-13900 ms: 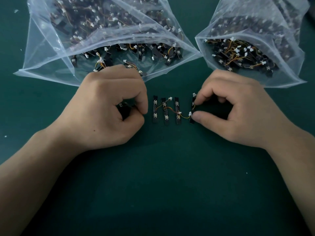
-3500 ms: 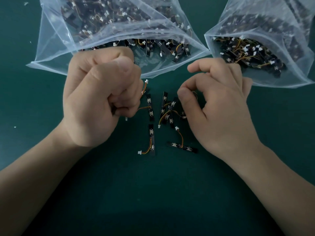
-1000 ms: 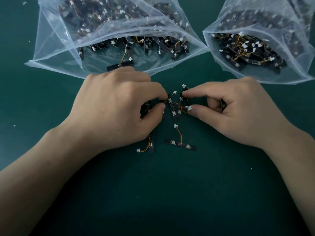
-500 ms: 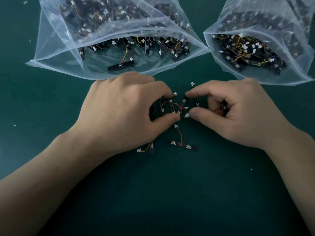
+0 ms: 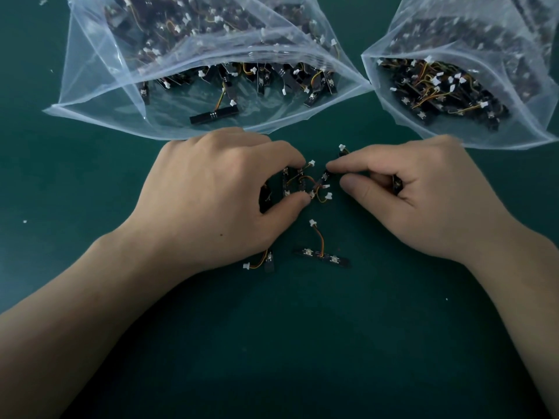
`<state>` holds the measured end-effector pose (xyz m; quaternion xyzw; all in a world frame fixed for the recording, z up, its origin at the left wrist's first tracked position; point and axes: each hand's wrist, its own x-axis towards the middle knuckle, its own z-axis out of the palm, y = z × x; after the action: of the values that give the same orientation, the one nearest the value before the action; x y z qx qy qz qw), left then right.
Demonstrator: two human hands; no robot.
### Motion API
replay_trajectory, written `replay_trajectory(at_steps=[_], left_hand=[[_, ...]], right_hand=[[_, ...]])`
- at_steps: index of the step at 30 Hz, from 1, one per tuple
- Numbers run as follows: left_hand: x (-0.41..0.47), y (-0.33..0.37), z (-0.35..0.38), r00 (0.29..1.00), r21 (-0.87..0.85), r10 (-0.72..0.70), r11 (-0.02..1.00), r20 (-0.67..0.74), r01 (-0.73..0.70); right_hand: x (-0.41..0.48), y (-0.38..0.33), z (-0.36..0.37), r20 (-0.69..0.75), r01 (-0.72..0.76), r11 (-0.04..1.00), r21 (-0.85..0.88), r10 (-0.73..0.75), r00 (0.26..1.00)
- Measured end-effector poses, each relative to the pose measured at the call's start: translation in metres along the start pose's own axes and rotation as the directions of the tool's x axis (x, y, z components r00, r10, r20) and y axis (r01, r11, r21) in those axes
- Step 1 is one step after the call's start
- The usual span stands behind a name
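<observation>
On the green table [image 5: 272, 343], nearest, a lone strip [image 5: 322, 257] with its wire lies flat. Behind it, the left hand [image 5: 217, 195] pinches a bunch of strips [image 5: 299, 184]. The right hand [image 5: 423, 192] pinches a tilted strip [image 5: 325, 176] just beside the bunch. Two clear bags [image 5: 99, 95] full of strips lie at the far edge.

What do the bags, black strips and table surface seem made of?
Bags: thin clear plastic film, glossy and creased, contents showing through. Black strips: probably rigid circuit board, matt, carrying small parts and wires. Table surface: matt dark green, material unclear.
</observation>
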<state>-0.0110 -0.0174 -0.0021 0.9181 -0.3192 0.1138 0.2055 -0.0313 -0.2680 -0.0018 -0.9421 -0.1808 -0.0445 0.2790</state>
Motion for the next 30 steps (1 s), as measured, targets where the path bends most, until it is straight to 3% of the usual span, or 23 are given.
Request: replay_trajectory(at_steps=[7, 12, 23, 30], left_hand=[[0.0, -0.001, 0.001, 1.0, 0.002, -0.002, 1.0, 0.008, 0.002], [0.001, -0.004, 0.0, 1.0, 0.0, 0.013, 1.0, 0.017, -0.013], [0.002, -0.007, 0.001, 1.0, -0.025, 0.019, 1.0, 0.008, -0.019], [0.002, -0.006, 0.0, 1.0, -0.033, 0.003, 0.999, 0.003, -0.003]], right_hand=[[0.0, -0.008, -0.004, 0.114, 0.017, 0.994, -0.107, -0.005, 0.993], [-0.001, -0.016, -0.003, 0.148, -0.006, 0.996, -0.09, 0.019, 0.989], [0.002, -0.031, 0.007, 0.034, -0.125, 0.992, -0.024, 0.125, 0.992], [0.001, -0.024, 0.0, 0.079, -0.107, 0.994, 0.001, 0.107, 0.991]])
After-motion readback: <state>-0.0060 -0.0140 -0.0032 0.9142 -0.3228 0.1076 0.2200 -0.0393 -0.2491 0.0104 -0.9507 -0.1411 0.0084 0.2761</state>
